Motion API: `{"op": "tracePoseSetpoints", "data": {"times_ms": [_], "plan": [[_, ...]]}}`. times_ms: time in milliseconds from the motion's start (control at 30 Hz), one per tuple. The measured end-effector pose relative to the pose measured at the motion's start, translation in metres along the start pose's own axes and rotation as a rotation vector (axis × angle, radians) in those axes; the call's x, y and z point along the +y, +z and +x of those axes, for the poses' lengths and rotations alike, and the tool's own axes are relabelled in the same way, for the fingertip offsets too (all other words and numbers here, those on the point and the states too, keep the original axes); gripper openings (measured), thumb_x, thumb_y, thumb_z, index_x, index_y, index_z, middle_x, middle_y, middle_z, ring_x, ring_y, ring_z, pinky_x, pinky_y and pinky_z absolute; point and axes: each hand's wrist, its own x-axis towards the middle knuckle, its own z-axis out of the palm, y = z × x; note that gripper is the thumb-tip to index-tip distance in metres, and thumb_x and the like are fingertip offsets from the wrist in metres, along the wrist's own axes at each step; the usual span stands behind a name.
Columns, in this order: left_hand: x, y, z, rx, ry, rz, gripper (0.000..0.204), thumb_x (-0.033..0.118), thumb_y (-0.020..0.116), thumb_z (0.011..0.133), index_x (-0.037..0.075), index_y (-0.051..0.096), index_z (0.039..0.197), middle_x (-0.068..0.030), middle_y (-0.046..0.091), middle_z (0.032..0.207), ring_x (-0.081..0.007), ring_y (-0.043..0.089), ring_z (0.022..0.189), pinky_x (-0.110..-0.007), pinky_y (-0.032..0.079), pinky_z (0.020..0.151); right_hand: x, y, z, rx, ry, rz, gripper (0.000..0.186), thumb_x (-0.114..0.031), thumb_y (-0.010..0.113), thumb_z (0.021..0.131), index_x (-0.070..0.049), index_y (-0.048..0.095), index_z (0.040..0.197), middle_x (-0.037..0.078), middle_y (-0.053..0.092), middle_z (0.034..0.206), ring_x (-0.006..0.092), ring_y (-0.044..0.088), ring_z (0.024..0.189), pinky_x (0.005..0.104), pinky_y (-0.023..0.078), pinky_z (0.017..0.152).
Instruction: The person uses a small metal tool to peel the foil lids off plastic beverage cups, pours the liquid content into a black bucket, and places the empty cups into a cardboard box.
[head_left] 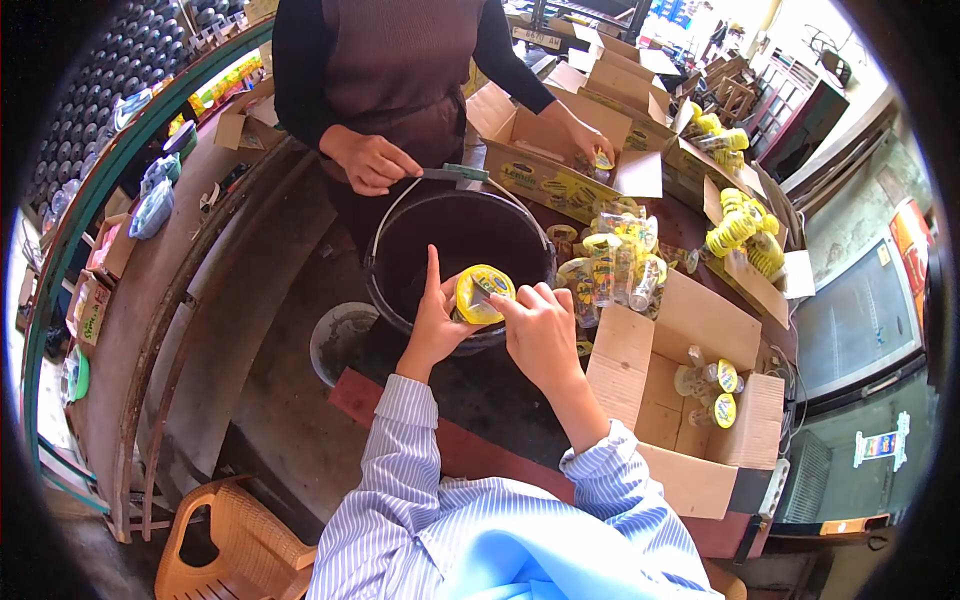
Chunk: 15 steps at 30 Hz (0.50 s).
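My left hand (435,325) grips a clear cup with a yellow printed lid (485,282), its index finger pointing up, over the near part of a black bucket (440,230). My right hand (535,335) has its fingers bent at the lid's right side, on a small grey sliver that I cannot make out clearly. The bucket has a wire handle. Across it, a co-worker's hand (375,162) holds a flat bar near the handle, and their other hand (590,140) grasps a yellow-lidded cup in a carton (520,170).
An open box (625,370) with several cups stands at right, below piles of yellow cups (620,260). More cartons (620,85) are at the back. A glass-doored cabinet (850,330) borders the right. An orange plastic chair (235,540) and a grey pail (335,340) sit at left.
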Motion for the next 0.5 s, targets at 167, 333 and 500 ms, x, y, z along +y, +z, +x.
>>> {"op": "tracePoseSetpoints", "data": {"times_ms": [167, 333, 500], "plan": [[0.0009, 0.0009, 0.0, 0.002, 0.009, 0.01, 0.118, -0.01, 0.071, 0.06, 0.015, -0.015, 0.136, -0.0173, 0.049, 0.118, -0.0211, 0.052, 0.105, -0.035, 0.043, 0.09, 0.0, -0.0058, -0.0004, -0.004, 0.0, 0.002, 0.02, -0.006, 0.055, 0.073, -0.015, 0.065, 0.088, 0.003, 0.051, 0.068, 0.0205, 0.05, 0.07, 0.0337, 0.034, 0.067], [0.0022, 0.0011, -0.0001, -0.008, -0.013, 0.015, 0.119, -0.01, 0.071, 0.059, 0.015, -0.016, 0.136, -0.0177, 0.049, 0.118, -0.0213, 0.052, 0.105, -0.034, 0.042, 0.091, 0.0035, 0.0009, 0.0004, -0.071, -0.01, 0.008, 0.024, -0.006, 0.057, 0.066, -0.012, 0.064, 0.088, 0.005, 0.056, 0.076, 0.0197, 0.052, 0.078, 0.033, 0.035, 0.073], [0.0037, 0.0018, -0.0006, 0.017, -0.021, 0.009, 0.119, -0.011, 0.071, 0.059, 0.014, -0.016, 0.136, -0.0176, 0.05, 0.117, -0.0212, 0.052, 0.105, -0.034, 0.042, 0.091, 0.0032, -0.002, -0.0041, -0.039, -0.015, -0.006, 0.018, -0.007, 0.056, 0.073, -0.014, 0.065, 0.087, 0.003, 0.051, 0.068, 0.0199, 0.051, 0.072, 0.0329, 0.035, 0.069]]}}
